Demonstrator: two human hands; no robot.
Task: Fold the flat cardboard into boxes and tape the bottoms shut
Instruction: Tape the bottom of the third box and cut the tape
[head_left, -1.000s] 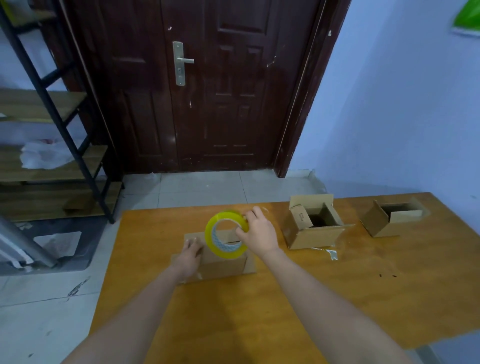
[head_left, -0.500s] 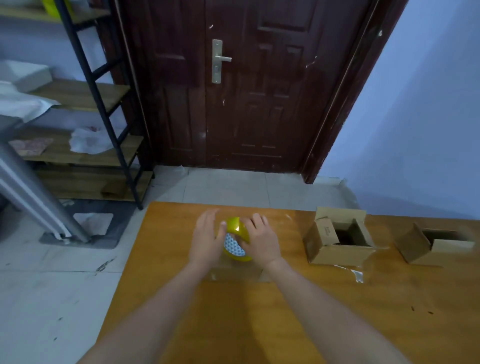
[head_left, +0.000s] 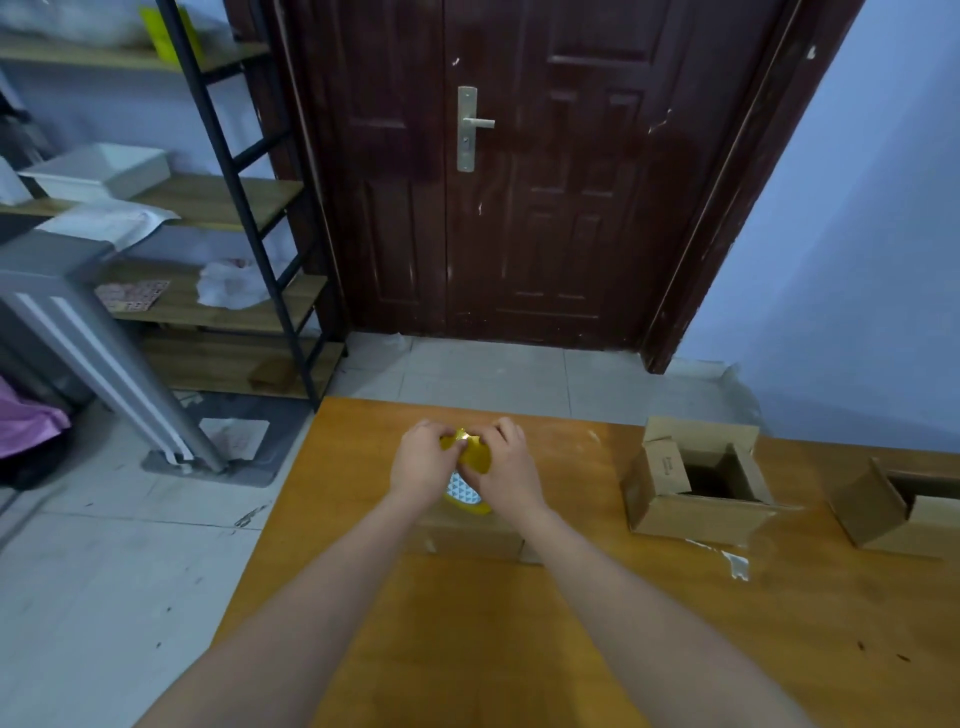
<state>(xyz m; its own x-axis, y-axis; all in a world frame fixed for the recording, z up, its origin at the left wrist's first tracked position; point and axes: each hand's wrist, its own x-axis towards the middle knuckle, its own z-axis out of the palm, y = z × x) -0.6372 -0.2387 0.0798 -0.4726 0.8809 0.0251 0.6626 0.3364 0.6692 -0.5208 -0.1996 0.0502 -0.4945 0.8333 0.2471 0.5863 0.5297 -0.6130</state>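
Behind our orange-brown wooden table (head_left: 597, 649) stand a dark red door (head_left: 519, 182), a pale blue wall and, at far left, a black-framed shelf rack (head_left: 223, 218) with papers on its boards.

We hold the yellow tape roll (head_left: 475, 457) between both hands, above the box we are working on (head_left: 467, 535), which sits on the table just near of the roll and right under our wrists. Our left hand (head_left: 423, 465) curls round the roll's left side, its fingertips bunched at the top rim, and our right hand (head_left: 506, 475) wraps the right side, thumb against the yellow face. Both hands are equally close to it, so either can draw. We judge that the fingertips are picking for the tape's free end, though the end itself is too small to make out.

That box shows only a plain brown near wall; our hands hide its top, so we cannot tell how its flaps lie. Its long axis runs left to right, so we judge that the strip has to come down and towards us onto it.

To the right stand two more cardboard boxes, one (head_left: 696, 488) with its flaps up and its dark inside showing, the other (head_left: 904, 509) at the frame's right edge.
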